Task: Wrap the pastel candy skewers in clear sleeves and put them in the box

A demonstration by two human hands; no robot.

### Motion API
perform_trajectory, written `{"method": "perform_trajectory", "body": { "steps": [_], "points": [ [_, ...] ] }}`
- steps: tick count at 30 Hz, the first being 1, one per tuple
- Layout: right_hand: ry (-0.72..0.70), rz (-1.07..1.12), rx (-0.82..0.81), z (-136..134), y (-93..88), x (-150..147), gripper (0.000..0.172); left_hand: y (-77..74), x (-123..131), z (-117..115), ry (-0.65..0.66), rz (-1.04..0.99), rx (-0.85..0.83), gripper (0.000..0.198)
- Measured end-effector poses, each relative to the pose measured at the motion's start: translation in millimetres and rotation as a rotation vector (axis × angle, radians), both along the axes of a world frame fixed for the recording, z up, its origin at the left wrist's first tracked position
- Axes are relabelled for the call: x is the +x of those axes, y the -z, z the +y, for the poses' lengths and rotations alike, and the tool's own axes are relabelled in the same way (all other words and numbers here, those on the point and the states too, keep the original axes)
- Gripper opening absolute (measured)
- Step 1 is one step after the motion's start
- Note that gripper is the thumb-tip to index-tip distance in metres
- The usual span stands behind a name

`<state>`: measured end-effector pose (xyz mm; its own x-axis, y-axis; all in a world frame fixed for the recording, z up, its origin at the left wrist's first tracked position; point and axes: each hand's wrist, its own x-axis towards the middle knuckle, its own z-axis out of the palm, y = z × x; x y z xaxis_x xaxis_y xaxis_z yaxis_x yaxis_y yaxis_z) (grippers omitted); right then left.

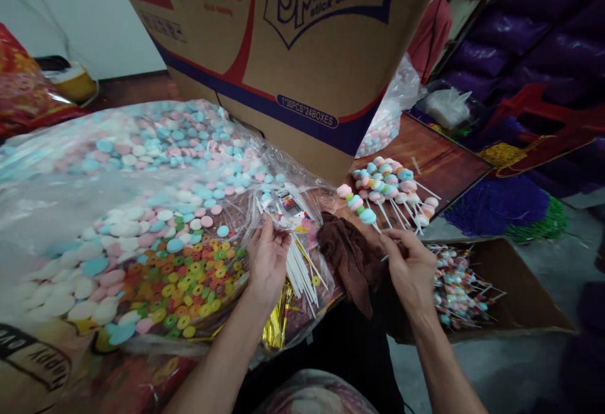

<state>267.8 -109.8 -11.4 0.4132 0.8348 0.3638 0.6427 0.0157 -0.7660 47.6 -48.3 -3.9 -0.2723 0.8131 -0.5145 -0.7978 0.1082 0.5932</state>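
Observation:
My left hand (pixel 267 258) is closed on a small printed clear wrapper (pixel 289 211), lying over a bundle of white sticks (pixel 300 270). My right hand (pixel 410 270) pinches the thin stick of a candy skewer (pixel 360 207) with pink, blue and green discs on its far end. A brown cloth (pixel 350 256) is bunched between my hands. Just behind lies a pile of finished candy skewers (pixel 391 184) on the wooden table (pixel 449 161).
Large clear bags of pastel disc candies (pixel 142 149) and coloured ring candies (pixel 189 281) cover the left. A big cardboard "stick candy" carton (pixel 293 42) stands behind. An open box of wrapped skewers (pixel 458 294) sits right. Purple sacks (pixel 520 29) and a red stool (pixel 548 118) are farther right.

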Motion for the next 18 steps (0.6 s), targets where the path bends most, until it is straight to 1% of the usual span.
{"method": "perform_trajectory", "body": {
  "steps": [1, 3, 6, 8, 12, 15, 18],
  "points": [
    [-0.027, 0.06, 0.008, -8.9, -3.7, -3.9, 0.014, 1.3, -0.1, 0.6, -0.006, 0.002, 0.0, 0.02],
    [-0.098, 0.11, 0.036, -24.6, -10.3, -12.0, 0.011, 2.5, 0.5, 1.1, -0.02, 0.002, 0.003, 0.019],
    [-0.2, 0.09, 0.071, -40.1, -16.5, -21.1, 0.006, 1.2, 2.1, 0.1, -0.041, 0.005, 0.0, 0.015],
    [-0.236, 0.058, 0.091, -45.5, -18.2, -23.3, 0.007, -0.6, 2.9, -1.2, -0.05, 0.007, -0.002, 0.013],
    [-0.272, -0.04, 0.128, -50.3, -19.1, -20.8, 0.012, -2.1, 3.4, -3.6, -0.06, 0.004, 0.017, 0.014],
    [-0.276, -0.178, 0.159, -53.1, -20.9, -16.6, 0.014, -0.1, 3.6, -4.5, -0.052, 0.03, 0.033, 0.022],
    [-0.28, -0.303, 0.173, -54.7, -24.7, -11.7, 0.013, 1.5, 3.9, -4.2, -0.039, 0.096, 0.098, 0.03]
  ]
}}
